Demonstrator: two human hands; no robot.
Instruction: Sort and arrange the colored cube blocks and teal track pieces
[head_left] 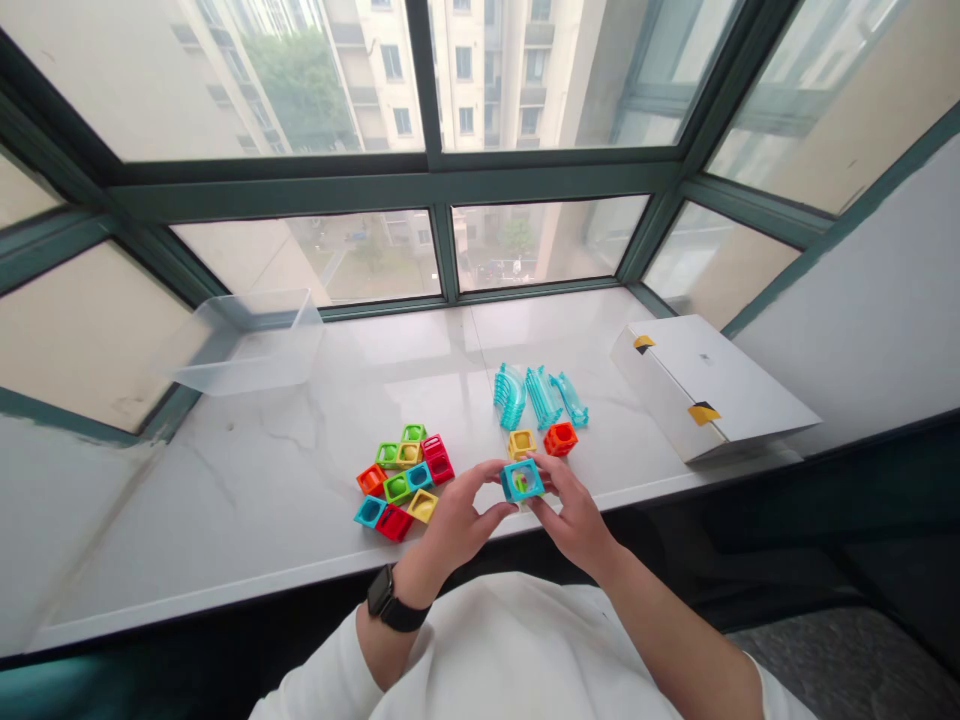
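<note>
Both my hands hold one blue cube block (522, 481) just above the front edge of the counter. My left hand (466, 510) grips its left side between thumb and fingers. On the other side, my right hand (571, 508) closes round the right face. Something green shows through the round opening in the block. Just beyond my fingers stand a yellow cube block (521, 444) and an orange-red cube block (560, 439). Left of my left hand lies a cluster of cube blocks (397, 487) in red, green, yellow, blue and orange.
Clear blue curved track pieces (510, 396) lie behind the yellow block. A transparent plastic bin (255, 350) stands at the back left of the white marbled counter (225, 480). To the right is a white box (712, 385) with yellow and black tabs. Windows enclose the back.
</note>
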